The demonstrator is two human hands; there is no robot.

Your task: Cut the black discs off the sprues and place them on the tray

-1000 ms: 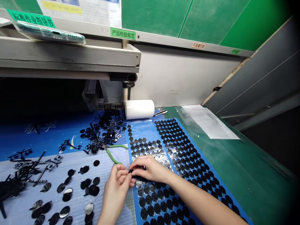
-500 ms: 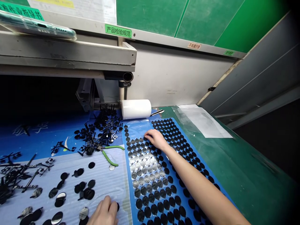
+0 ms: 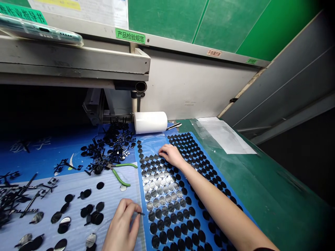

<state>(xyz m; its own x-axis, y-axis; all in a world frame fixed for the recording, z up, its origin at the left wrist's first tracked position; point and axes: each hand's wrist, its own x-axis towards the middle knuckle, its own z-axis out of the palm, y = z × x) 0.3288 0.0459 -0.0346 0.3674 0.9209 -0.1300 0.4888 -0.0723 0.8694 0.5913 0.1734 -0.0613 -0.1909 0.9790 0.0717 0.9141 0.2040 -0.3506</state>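
Observation:
Rows of round black discs lie on a blue sheet (image 3: 146, 230). My right hand (image 3: 170, 154) reaches to the upper part of the sheet, fingers pinched together at the end of a disc row; whatever sits between the fingertips is hidden. Lower down, my left hand (image 3: 124, 223) is raised over the edge of the white cloth (image 3: 78, 191), its thumb and fingers closed on a black disc (image 3: 140, 213) seen nearly edge-on. Loose black discs (image 3: 100, 185) are scattered on the cloth to the left.
Green-handled pliers (image 3: 120, 177) lie beside a heap of black sprues (image 3: 115, 139). A white roll (image 3: 151, 122) stands behind the blue sheet, with tweezers (image 3: 174, 126) beside it. White paper (image 3: 232, 139) rests at the right. A shelf (image 3: 78, 62) overhangs the left side.
My left hand has risen from the cloth and moved right, and a disc now shows between its fingers. My right hand stays near the same row. The view has shifted slightly.

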